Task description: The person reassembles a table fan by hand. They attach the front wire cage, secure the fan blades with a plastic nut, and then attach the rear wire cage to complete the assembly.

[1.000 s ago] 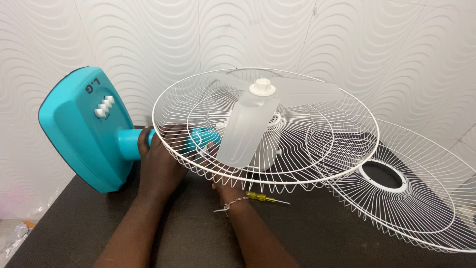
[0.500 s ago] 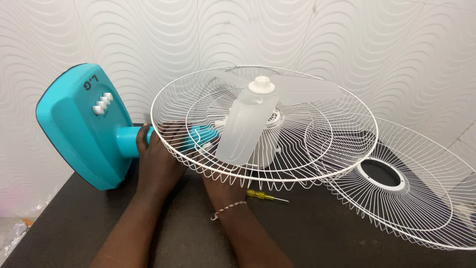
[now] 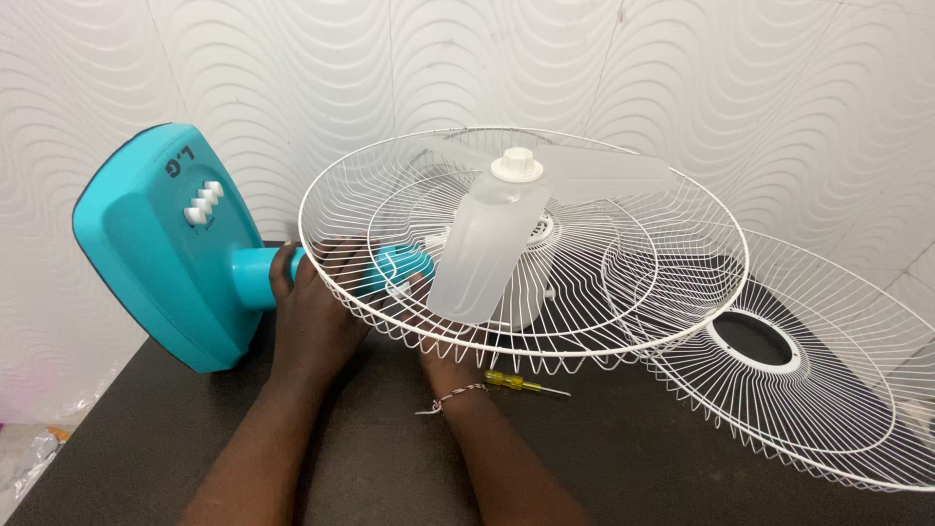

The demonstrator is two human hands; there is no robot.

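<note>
A turquoise fan lies tipped on the dark table, its square base [image 3: 161, 248] standing on edge at the left. My left hand [image 3: 310, 312] is closed around the turquoise neck just behind the white rear wire guard [image 3: 623, 321]. My right hand [image 3: 438, 356] reaches under that guard and holds the motor housing; its fingers are partly hidden by the wires. Translucent blades [image 3: 487, 253] with a white hub cap [image 3: 516, 166] sit inside the guard, facing up.
A second white wire guard [image 3: 828, 390] with a round centre ring leans on the table at the right. A small yellow-handled screwdriver [image 3: 521, 384] lies just below the fan guard. A white wavy-patterned wall stands behind. Crumpled plastic [image 3: 34, 453] lies past the table's left edge.
The fan has shifted only slightly; my right hand slid a little under the guard and back. Both hands keep their hold.
</note>
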